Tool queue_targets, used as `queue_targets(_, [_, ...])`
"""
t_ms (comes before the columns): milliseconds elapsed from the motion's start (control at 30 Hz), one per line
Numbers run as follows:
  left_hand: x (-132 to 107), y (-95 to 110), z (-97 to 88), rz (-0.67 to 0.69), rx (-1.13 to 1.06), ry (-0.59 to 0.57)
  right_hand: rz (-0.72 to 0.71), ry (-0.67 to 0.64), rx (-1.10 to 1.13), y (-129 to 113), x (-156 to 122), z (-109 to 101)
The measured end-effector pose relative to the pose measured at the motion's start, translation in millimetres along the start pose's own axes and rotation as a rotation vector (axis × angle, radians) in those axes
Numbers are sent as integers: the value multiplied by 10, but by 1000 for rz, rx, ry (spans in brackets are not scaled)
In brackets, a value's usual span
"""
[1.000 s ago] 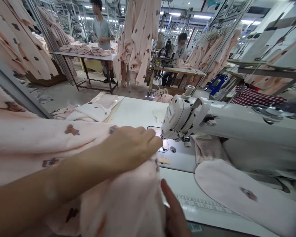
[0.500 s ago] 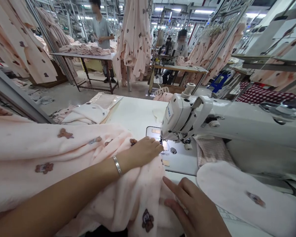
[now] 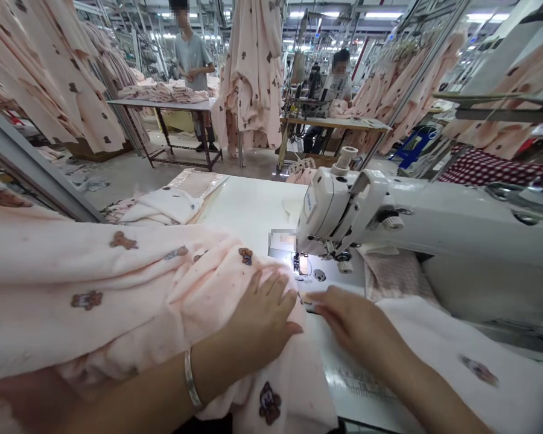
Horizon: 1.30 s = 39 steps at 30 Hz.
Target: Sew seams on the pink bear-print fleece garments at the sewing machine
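Observation:
Pale pink fleece fabric [image 3: 199, 313] with a teddy-bear print spreads across the left and front of the sewing table. My left hand [image 3: 265, 319] lies on it, fingers spread and pressing flat, with a silver bracelet at the wrist. To the right, my right hand [image 3: 355, 316] reaches in with its fingers close together, the tips at the fabric's edge just in front of the presser foot [image 3: 296, 263]. Behind both hands stands a white sewing machine [image 3: 339, 211], its needle area lit. Part of the fabric edge is hidden by my fingers.
A separate pale fleece piece [image 3: 452, 355] lies right of my right forearm, beside a checked cloth [image 3: 393, 277]. Folded white fabric [image 3: 163, 205] is at the table's back left. Two people are farther back, near a table [image 3: 203, 105] with stacked pieces and hanging garments [image 3: 251, 72].
My left hand has drawn back from beside the needle toward me and spread its fingers on the fabric. My right hand has moved forward to the fabric edge, its fingers closing together.

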State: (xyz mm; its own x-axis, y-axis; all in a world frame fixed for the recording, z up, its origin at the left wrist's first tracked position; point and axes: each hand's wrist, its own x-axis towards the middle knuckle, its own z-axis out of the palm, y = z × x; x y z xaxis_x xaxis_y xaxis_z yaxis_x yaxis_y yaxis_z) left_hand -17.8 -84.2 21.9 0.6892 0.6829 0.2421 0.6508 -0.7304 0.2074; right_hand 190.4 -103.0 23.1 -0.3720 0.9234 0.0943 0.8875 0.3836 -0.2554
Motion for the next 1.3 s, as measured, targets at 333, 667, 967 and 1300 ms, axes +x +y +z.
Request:
queue_targets(333, [191, -379, 60, 155, -152, -93, 245, 100, -24, 419, 383, 140])
queue_targets(667, [337, -551, 83, 212, -170, -144, 230, 230, -40, 593, 375, 258])
queue_targets(967, [383, -555, 4, 276, -145, -117, 52, 289, -103, 523, 277, 214])
queue_targets(1300, [324, -552, 132, 456, -201, -48, -529, 227, 85, -240, -198, 125])
